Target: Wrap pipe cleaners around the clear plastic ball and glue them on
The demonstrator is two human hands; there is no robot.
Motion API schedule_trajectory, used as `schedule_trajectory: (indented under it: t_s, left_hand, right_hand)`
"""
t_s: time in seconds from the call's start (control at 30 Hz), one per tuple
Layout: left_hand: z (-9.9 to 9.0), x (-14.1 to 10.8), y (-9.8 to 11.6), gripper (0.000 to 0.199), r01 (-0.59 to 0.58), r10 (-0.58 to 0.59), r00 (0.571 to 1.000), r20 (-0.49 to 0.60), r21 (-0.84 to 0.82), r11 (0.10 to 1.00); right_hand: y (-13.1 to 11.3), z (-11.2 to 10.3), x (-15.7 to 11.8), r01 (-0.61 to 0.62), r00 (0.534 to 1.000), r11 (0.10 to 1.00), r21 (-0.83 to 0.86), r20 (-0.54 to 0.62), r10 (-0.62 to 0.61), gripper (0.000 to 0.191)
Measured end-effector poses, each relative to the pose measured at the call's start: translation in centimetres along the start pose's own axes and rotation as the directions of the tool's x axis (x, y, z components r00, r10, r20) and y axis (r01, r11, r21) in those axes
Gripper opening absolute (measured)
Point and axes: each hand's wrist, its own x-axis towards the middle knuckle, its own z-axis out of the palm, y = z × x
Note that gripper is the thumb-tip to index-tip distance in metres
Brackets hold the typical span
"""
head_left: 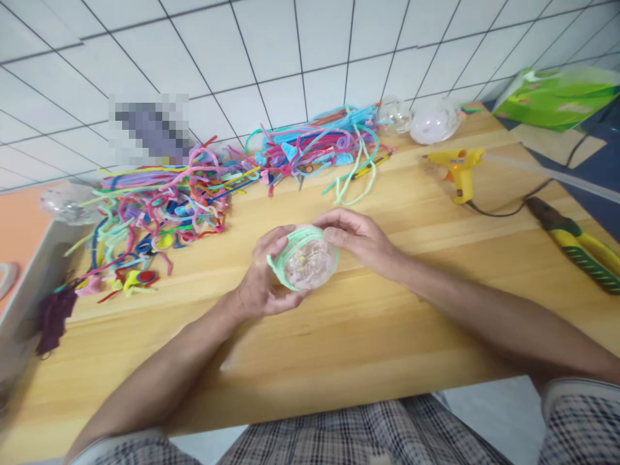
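Between my hands, above the wooden table, is a clear plastic ball (pixel 312 263) with pale, shiny bits and a few yellow specks visible in it. A mint-green pipe cleaner (pixel 282 259) wraps around its left and upper side, one end sticking out at the left. My left hand (pixel 264 274) is closed around the ball's left side, thumb above and fingers below. At the upper right, my right hand (pixel 356 236) has its thumb and fingertips pressed together at the ball's rim, by the green strand; whether they pinch the strand is hard to see.
Heaps of colored pipe cleaners (pixel 165 200) lie along the tiled wall. Clear balls (pixel 436 121) stand at the back right, another clear ball (pixel 72 201) at the left. A yellow glue gun (pixel 458 171) with a black cord and yellow-green pliers (pixel 576 245) lie to the right.
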Motion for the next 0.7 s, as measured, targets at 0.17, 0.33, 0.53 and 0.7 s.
schedule_trajectory:
  t_s: [0.17, 0.33, 0.53, 0.7]
  left_hand:
    - [-0.6, -0.1, 1.1, 0.099, 0.272, -0.258, 0.962, 0.09, -0.205, 0.94]
    - [-1.3, 0.6, 1.4, 0.098, 0.645, -0.619, 0.727, 0.297, -0.604, 0.468]
    - [-2.1, 0.1, 0.4, 0.086, 0.727, -0.722, 0.55, 0.42, -0.666, 0.167]
    - [-2.5, -0.5, -0.1, 0.067, 0.691, -0.783, 0.499, 0.372, -0.715, 0.1]
  right_hand:
    - [-0.2, 0.4, 0.2, -0.007, 0.999, 0.999, -0.032, -0.05, 0.005, 0.044]
    - [-0.4, 0.7, 0.3, -0.069, 0.997, 0.996, 0.058, -0.039, 0.072, 0.052]
    - [-0.6, 1.2, 0.0, -0.02, 0.999, 0.998, 0.058, -0.047, 0.022, 0.045]
    - [-0.6, 1.1, -0.7, 0.215, 0.965, 0.96, -0.177, -0.115, -0.237, 0.038]
